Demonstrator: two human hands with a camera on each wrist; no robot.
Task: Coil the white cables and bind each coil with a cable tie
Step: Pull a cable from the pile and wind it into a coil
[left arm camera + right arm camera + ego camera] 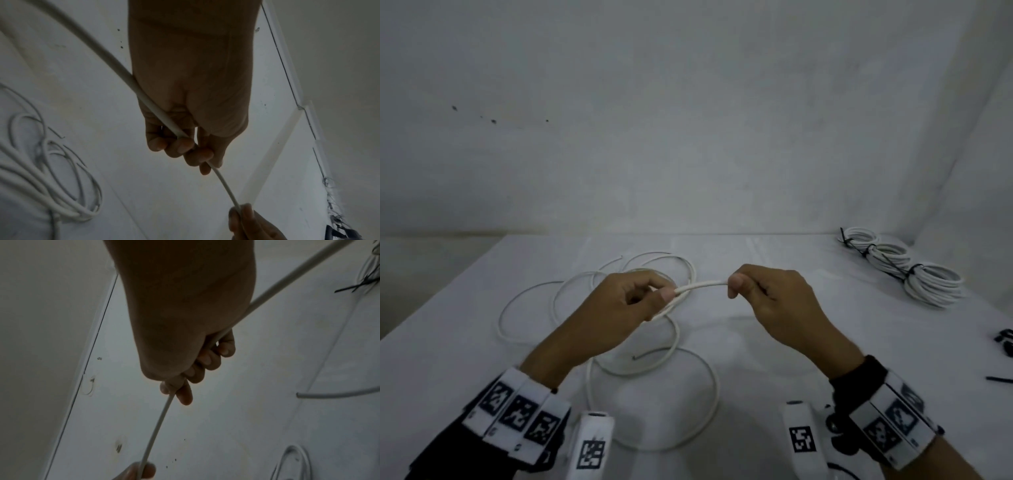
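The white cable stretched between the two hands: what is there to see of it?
The white cable is thin, round and smooth, plastic-coated by the look of it. A short stretch runs nearly level above the table, pinched at one end by the left hand and at the other by the right hand. From the left hand it drops into loose, overlapping loops lying on the table. It is not yet coiled, and no tie is on it.
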